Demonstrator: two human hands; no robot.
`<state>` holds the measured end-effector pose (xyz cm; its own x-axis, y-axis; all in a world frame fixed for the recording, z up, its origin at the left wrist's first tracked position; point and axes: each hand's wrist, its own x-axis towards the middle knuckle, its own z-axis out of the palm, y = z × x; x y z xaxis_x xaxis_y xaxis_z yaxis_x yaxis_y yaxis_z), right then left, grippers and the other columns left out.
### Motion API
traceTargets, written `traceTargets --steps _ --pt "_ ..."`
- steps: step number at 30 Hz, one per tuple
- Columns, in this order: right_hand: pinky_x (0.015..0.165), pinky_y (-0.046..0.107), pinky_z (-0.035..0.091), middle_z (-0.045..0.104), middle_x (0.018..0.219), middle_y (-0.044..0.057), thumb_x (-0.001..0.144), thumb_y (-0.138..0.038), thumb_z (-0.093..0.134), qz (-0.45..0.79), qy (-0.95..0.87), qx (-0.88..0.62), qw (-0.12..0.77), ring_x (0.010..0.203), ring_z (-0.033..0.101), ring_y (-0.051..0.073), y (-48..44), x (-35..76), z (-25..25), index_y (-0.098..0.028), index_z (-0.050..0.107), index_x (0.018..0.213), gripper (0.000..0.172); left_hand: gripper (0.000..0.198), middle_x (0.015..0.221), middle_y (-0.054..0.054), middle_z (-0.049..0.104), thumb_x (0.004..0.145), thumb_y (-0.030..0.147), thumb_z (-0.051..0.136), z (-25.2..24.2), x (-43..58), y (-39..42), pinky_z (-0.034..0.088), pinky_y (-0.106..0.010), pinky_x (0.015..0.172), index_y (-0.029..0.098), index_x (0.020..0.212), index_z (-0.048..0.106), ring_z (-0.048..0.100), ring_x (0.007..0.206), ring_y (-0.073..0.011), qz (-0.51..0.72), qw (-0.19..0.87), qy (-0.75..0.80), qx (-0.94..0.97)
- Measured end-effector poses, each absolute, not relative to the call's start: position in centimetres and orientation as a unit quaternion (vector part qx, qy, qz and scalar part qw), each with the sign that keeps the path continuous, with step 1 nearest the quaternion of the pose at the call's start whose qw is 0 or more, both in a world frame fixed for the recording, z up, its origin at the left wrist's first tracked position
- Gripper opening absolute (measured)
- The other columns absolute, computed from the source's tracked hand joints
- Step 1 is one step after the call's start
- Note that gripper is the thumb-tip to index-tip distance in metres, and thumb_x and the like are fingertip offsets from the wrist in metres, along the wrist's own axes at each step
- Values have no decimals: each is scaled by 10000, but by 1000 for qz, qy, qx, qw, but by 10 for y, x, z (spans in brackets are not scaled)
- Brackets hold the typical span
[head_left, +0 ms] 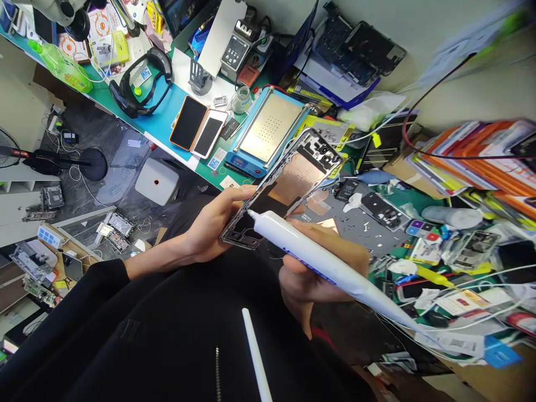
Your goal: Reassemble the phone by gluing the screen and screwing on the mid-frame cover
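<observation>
Desk: crowded, lying beyond both hands.
White tube: blue-lettered, grasped by the right hand.
Phone frame: tilted above the person's lap, gripped along its side by the left hand.
Nozzle: at the frame's near-left edge; contact cannot be told. Advisable: steady frame, light even squeeze, tip tracking the rim.

One bare left hand and one bare right hand are showing, with one opened, rectangular phone frame and one white, tapering tube. Two slim, dark-screened phones (one orange-rimmed, one white-rimmed) are lying side by side; one translucent green plastic bottle, one clear glass jar and one pale, round-cornered stool are also appearing.
</observation>
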<state>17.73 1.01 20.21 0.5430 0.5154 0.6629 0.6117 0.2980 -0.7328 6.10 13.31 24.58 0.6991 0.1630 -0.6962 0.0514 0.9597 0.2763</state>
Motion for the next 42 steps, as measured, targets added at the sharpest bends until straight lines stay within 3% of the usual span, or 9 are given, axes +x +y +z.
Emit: traceTargets --steps 20,28,35,42 --pt "652 334 695 840 982 35 1049 -405 822 -42 -456 -609 648 788 817 219 7 177 197 -253 815 1409 391 406 795 -35 707 960 568 730 245 62 133 539 -303 752 165 965 781 641 726 -189 20 912 382 149" --pt "661 290 702 829 936 36 1049 -424 831 -51 -444 -604 660 759 820 194 12 176 197 -189 836 1344 377 391 786 -26 690 934 558 773 247 61 133 532 -287 759 169 899 752 632 740 -179 24 912 382 149" --pt "761 304 743 843 950 19 1062 -411 826 -13 -479 -600 640 789 846 193 5 176 199 -172 824 1287 328 420 774 -25 696 958 580 732 245 60 134 502 -301 711 169 1010 800 619 699 -190 22 916 369 159" --pt "798 330 752 866 1005 26 1064 -378 827 48 -499 -601 623 832 864 210 -7 173 204 -201 797 1339 329 424 983 -84 834 960 562 719 244 61 134 560 -305 765 159 1057 805 796 948 -278 17 928 348 134"
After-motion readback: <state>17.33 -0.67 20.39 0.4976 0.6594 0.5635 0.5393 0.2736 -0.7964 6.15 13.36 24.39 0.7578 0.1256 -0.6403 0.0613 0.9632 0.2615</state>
